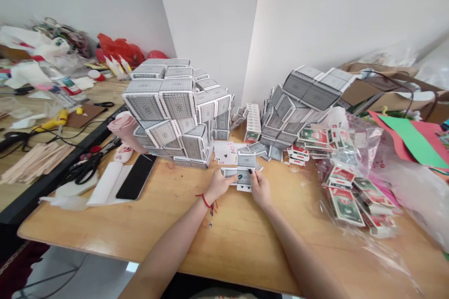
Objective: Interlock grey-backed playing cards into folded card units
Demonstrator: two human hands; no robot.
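Both my hands meet at the middle of the wooden table (196, 238) on a small bundle of grey-backed playing cards (244, 173). My left hand (220, 185), with a red string at the wrist, pinches the cards from the left. From the right, my right hand (260, 188) grips the same cards with its fingers closed. Loose face-up cards (226, 151) lie just behind. A large stack of card cubes (175, 112) stands behind on the left, and a second leaning pile of card cubes (301, 98) rises on the right.
A black phone (136, 176), scissors (87, 165) and white paper lie at the left. Card boxes in a clear plastic bag (354, 196) sit at the right, with coloured paper sheets (410, 140) beyond. A second table with craft sticks (35, 161) and clutter is further left.
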